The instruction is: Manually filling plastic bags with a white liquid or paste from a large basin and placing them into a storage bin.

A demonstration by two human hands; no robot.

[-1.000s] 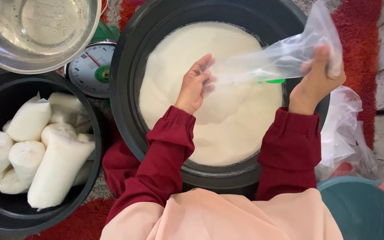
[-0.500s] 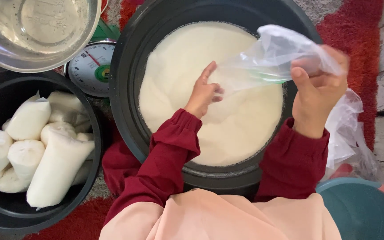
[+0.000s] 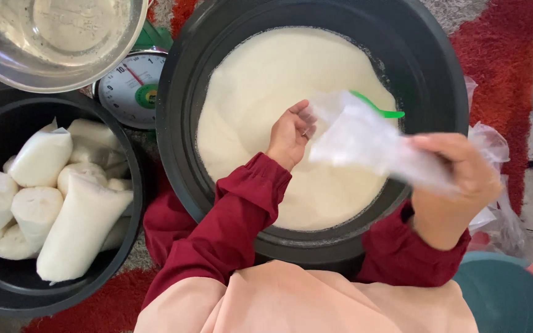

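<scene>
Two hands [image 3: 291, 132] [image 3: 454, 185] work over a large round black tub [image 3: 430, 74] filled with smooth, pale cream powder [image 3: 266, 80]. Head view: the left hand, fingers curled, pinches the mouth of a thin, crinkled clear plastic bag [image 3: 365, 139]; the right hand grips its other end, bag stretched level between them above the powder. A green scoop handle [image 3: 380, 111] lies behind. Left of the tub's rim sit a dial scale [image 3: 132, 86], a shiny metal bowl [image 3: 50, 37] and a black basin [image 3: 7, 111] of plump filled bags [image 3: 78, 228], closely packed.
</scene>
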